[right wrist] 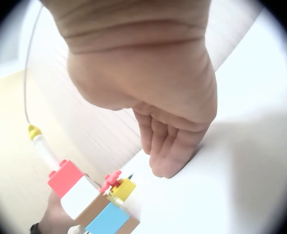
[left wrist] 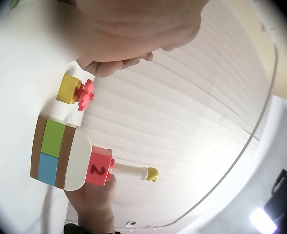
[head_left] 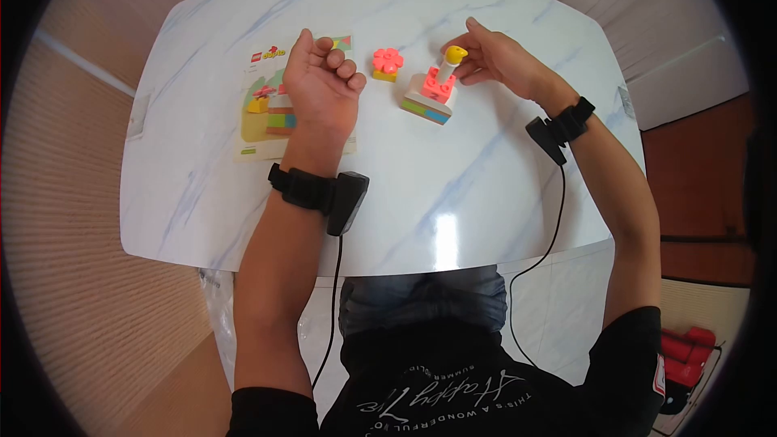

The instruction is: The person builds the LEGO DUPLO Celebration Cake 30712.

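Observation:
A toy-brick cake (head_left: 426, 105) stands upright on the table, with brown layers around green and blue bricks and a white layer above. On top sits a pink brick (left wrist: 98, 166) marked 2, carrying a white candle (head_left: 446, 70) with a yellow flame. To its left is a pink flower (head_left: 388, 60) on a yellow brick (left wrist: 67, 89). My right hand (head_left: 506, 63) is just right of the cake, fingers relaxed and holding nothing. Over the printed sheet, my left hand (head_left: 324, 93) is raised with its palm up, fingers loosely curled and nothing in them.
The printed instruction sheet (head_left: 257, 131) lies flat at the left, partly hidden by my left hand and forearm. Both wrists wear black cameras with cables (head_left: 337, 307) trailing down past the near edge of the white marbled table (head_left: 388, 210).

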A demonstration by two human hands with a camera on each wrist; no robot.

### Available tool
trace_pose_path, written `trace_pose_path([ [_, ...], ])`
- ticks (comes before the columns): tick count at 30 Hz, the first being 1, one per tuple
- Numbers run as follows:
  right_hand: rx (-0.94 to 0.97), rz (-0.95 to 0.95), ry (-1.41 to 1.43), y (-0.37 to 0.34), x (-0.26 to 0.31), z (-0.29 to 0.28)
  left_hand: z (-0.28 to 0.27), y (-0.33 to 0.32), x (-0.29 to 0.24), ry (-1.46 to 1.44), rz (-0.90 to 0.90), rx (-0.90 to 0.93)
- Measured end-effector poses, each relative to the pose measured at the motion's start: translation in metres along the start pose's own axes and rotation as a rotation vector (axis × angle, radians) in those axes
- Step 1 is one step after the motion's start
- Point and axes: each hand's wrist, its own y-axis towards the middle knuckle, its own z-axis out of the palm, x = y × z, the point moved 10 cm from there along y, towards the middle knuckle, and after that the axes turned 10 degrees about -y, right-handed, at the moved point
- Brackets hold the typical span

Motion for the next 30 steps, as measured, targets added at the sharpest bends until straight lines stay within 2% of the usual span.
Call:
trace_pose_path([
  [2, -0.056, 0.038, -0.057, -0.022, -0.004, -0.012, 0.006, -0.001, 0.002, -0.013, -0.03, 0.05],
  [4, -0.057, -0.064, -0.191, -0.047, 0.001, -0.015, 0.009, -0.004, 0.001, -0.001, -0.015, 0.069],
  [6, -0.082, -0.055, -0.188, -0.077, -0.003, -0.018, 0.009, -0.007, 0.0, 0.006, -0.009, 0.062],
  [8, -0.068, -0.155, -0.296, -0.12, 0.011, -0.008, 0.014, -0.009, 0.0, 0.028, -0.006, 0.116],
  [12, 0.135, -0.091, -0.121, -0.203, 0.004, 0.042, 0.029, -0.024, 0.0, 0.08, 0.017, 0.165],
  [14, 0.316, -0.065, -0.134, -0.241, -0.011, 0.074, 0.05, -0.038, 0.003, 0.146, 0.015, 0.294],
  [15, 0.385, -0.004, -0.148, -0.258, -0.03, 0.09, 0.054, -0.045, 0.005, 0.151, 0.012, 0.297],
  [17, 0.477, 0.125, -0.16, -0.285, -0.079, 0.122, 0.084, -0.072, 0.02, 0.173, -0.09, 0.574],
  [18, 0.513, 0.199, -0.154, -0.299, -0.103, 0.134, 0.09, -0.083, 0.026, 0.178, -0.101, 0.569],
  [20, 0.546, 0.419, -0.143, -0.325, -0.172, 0.158, 0.108, -0.12, 0.054, 0.229, -0.208, 0.753],
  [23, 0.599, 0.488, -0.15, -0.367, -0.263, 0.19, 0.114, -0.172, 0.092, 0.442, -0.288, 0.874],
  [26, 0.57, 0.395, -0.216, -0.381, -0.269, 0.202, 0.113, -0.213, 0.121, 0.582, -0.473, 1.021],
  [28, 0.56, 0.43, -0.299, -0.383, -0.255, 0.204, 0.103, -0.224, 0.137, 0.574, -0.514, 1.033],
  [30, 0.438, 0.183, -0.605, -0.381, -0.243, 0.206, 0.094, -0.229, 0.15, 0.519, -0.577, 0.982],
])
